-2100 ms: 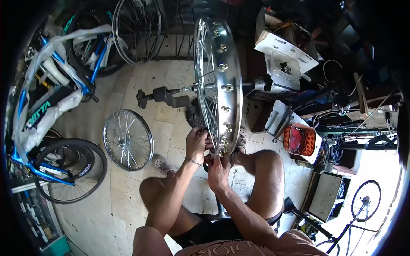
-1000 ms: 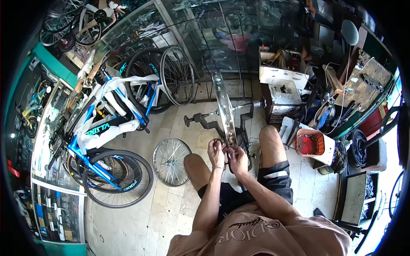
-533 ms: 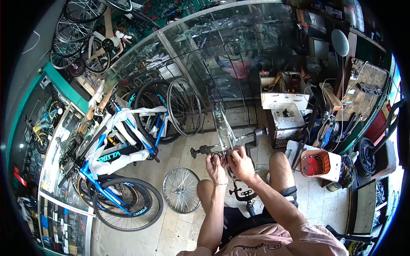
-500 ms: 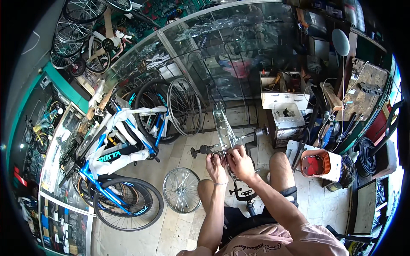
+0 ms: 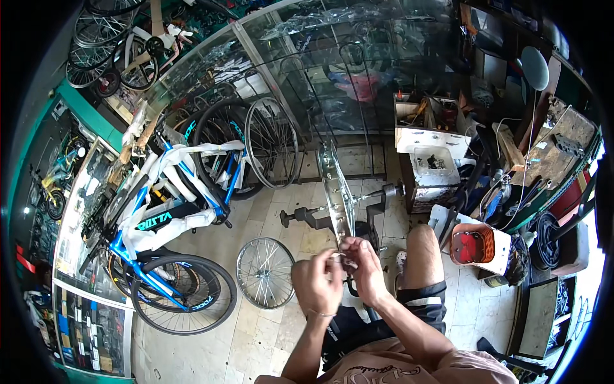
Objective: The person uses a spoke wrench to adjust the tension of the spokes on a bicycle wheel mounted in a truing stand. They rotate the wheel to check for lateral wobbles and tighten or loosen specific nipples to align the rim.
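- Just ahead, toward twelve o'clock, the wheel (image 5: 334, 192) sits upright in the black stand (image 5: 377, 207), seen almost edge-on and with no tyre; its near end comes right down to the fingers.
- Its long axis runs from half past eleven at the far end to half past five at the near end.
- For the left hand (image 5: 318, 281), that near end lies at one o'clock. Its fingers are bent and blurred; whether they hold anything, I cannot tell.
- For the right hand (image 5: 366, 272), it lies at eleven o'clock. Its fingers are curled toward the left hand, the tips overlapping the wheel in view; touch or grip cannot be made out.
- Of the two, the right hand looks nearer, so a reach from it would be the shorter one.
- Around them: a floor wheel (image 5: 264, 274) at nine o'clock from the left hand, an orange basket (image 5: 490, 248) near three from the right.
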The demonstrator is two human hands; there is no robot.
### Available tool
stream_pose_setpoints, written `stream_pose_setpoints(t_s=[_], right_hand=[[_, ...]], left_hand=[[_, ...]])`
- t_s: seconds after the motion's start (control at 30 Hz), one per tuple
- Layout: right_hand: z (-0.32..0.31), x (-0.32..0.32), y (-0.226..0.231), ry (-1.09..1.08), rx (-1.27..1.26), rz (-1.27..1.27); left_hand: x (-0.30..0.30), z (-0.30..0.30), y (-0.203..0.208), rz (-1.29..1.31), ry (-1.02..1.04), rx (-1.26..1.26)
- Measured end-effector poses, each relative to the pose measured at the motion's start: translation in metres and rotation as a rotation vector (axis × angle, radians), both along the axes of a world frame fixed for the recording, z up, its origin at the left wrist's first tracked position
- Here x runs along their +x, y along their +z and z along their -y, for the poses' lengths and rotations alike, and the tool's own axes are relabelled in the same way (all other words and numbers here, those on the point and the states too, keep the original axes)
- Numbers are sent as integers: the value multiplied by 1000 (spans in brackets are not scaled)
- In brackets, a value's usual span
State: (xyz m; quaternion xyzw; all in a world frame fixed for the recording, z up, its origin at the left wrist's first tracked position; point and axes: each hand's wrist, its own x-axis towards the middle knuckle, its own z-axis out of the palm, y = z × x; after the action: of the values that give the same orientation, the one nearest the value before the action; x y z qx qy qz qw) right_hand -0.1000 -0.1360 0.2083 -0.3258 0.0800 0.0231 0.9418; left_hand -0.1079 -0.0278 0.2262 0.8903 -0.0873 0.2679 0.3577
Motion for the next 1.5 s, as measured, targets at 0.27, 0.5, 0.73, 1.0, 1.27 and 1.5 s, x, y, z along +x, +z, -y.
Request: stream_pose_setpoints(t_s=[0.27,0.5,0.73,1.0,1.27,1.5], right_hand=[[72,-9,-65,23,292,-419],[82,-21,-80,-137,171,-486],[85,0,-69,-201,25,-372],[91,40,-54,-357,-326,-95],[68,129,32,-319,-1260,496],[66,204,53,-72,-1694,939]], left_hand=[[25,-40,45,-7,-301,-429],[125,-12,-79,91,73,-796],[108,-18,-49,-39,148,-719],[94,73,-59,-377,-96,-572],[73,48,-101,-233,-146,-432],[76,47,-99,-371,-204,-508]])
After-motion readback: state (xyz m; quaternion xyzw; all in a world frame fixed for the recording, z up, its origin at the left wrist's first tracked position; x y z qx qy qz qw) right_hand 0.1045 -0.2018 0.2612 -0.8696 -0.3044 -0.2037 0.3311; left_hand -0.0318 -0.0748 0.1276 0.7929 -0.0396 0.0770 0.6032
